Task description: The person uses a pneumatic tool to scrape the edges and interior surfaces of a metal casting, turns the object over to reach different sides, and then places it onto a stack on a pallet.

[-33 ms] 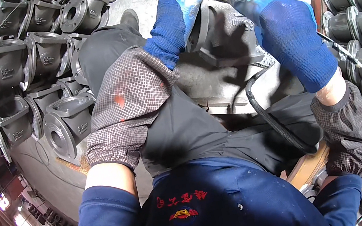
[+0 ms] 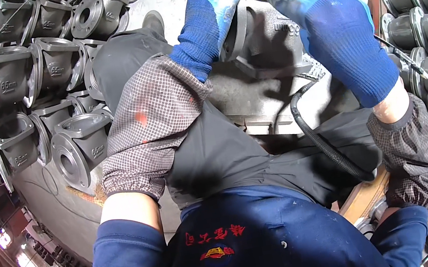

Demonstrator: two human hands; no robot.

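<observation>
The casting (image 2: 269, 23) lies between the hands, its long axis roughly left–right; the nearer left hand (image 2: 221, 9) spreads against its flange (image 2: 237, 38), while the right hand's (image 2: 322, 7) grip cannot be told.

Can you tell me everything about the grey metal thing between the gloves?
The grey metal casting looks rough and dull. It has a chunky body with raised markings, a round flange at its left end and a flat-edged flange nearest the person. It sits on a pale surface. The left grip, gloved in blue, touches its left end; the right grip partly hides its right side.
</observation>
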